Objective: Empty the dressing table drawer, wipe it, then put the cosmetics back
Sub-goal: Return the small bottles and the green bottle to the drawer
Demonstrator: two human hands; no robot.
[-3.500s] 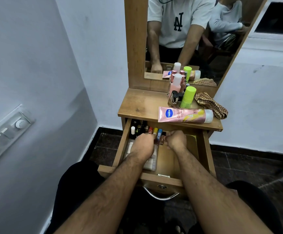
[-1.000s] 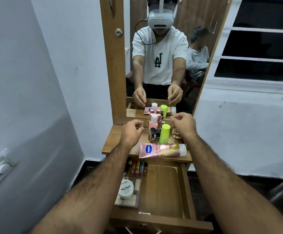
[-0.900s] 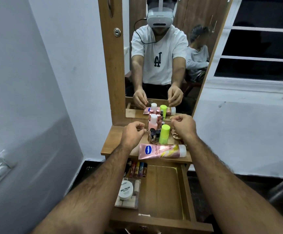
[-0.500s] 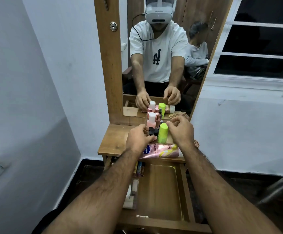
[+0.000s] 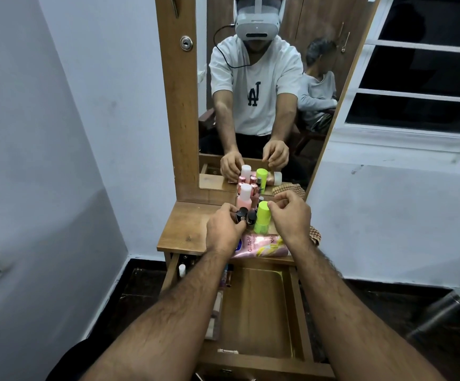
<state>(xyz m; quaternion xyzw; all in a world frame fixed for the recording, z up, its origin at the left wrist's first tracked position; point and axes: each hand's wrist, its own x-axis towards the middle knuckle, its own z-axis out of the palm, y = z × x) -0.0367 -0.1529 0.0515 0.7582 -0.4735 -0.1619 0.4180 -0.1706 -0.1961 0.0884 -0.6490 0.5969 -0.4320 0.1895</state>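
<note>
Fingers of the left hand curl round a small dark-capped bottle, which stands upright on the dressing table top. Right hand: fingers curled, tips pinched together just beside the cap of the green bottle; whether they hold anything, cannot tell. Green bottle upright, long axis vertical. Behind it a pink bottle with white cap, also upright. Pink lotion tube lies flat along the front edge, long axis left to right, its cap end hidden under the right wrist. Checked cloth at the right edge of the top. Drawer pulled open below; a few small cosmetics along its left side and back. Mirror above the table, white walls, dark tiled floor.
</note>
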